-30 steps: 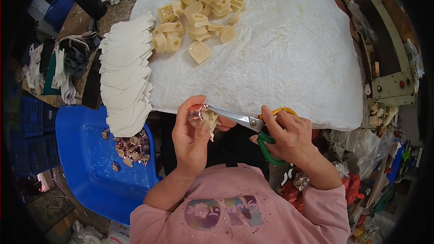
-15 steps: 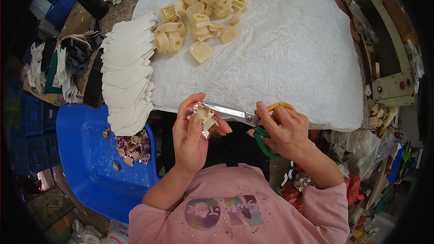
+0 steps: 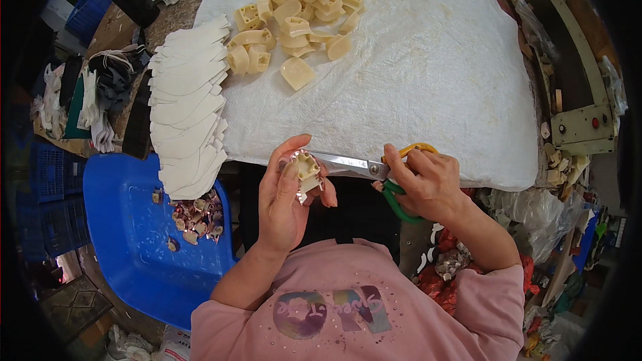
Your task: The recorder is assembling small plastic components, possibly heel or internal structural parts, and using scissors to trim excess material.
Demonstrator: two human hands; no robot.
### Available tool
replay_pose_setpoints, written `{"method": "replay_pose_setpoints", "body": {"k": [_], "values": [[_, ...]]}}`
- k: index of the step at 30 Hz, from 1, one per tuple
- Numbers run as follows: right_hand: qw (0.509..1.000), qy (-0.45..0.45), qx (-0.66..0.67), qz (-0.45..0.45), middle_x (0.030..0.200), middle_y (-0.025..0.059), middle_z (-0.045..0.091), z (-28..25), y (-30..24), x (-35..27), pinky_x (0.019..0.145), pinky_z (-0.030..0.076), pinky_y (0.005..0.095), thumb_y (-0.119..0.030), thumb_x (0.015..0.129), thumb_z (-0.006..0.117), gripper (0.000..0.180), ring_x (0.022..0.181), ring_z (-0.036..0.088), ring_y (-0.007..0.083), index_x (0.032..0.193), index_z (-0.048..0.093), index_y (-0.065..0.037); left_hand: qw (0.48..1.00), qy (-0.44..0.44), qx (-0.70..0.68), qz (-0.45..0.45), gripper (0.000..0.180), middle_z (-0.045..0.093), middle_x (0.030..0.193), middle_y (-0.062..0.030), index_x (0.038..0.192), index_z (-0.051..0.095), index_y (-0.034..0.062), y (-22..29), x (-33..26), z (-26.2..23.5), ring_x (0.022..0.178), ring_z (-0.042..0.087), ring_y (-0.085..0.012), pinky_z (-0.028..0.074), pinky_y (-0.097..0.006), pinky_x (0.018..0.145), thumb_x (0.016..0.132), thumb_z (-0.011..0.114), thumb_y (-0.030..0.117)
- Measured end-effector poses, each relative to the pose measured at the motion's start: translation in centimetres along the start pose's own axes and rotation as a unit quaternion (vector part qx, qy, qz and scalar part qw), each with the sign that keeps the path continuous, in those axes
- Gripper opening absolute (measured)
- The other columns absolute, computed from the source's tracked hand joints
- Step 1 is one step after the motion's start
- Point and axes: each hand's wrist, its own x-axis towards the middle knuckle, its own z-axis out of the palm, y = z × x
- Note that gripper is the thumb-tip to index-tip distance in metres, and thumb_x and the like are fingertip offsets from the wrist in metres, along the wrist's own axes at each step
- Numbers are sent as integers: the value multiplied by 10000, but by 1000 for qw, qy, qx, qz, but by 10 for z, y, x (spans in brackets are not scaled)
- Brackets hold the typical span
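Between the thumb and fingers of my left hand is a cream shoe heel with a hollow top and a shiny pinkish wrapping around its edge. My right hand grips scissors with one yellow and one green handle loop. Their blades point left, and the tips reach the upper edge of the heel. Whether the blades are parted there is hard to see. A pile of bare cream heels lies beyond my hands on a white woven sack surface.
Overlapping white cut pieces run down the left of the sack. Below them a blue plastic tub holds several shiny wrapped heels. At the right stand a pale machine with knobs and crumpled clear plastic.
My right hand and the scissors have shifted slightly to the right. The heel in my left hand has turned a little, showing more of its hollow top.
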Motion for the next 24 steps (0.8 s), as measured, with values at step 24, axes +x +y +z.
{"method": "replay_pose_setpoints", "body": {"k": [24], "values": [[998,56,1,-21,606,-44,404,15,5,-14,483,373,266,-397,659,738,526,496,451,104,1110,593,-170,966,-49,-151,-203,507,477,661,-55,1251,462,14,-1,0,-15,337,277,-78,243,-235,343,984,199,356]]}}
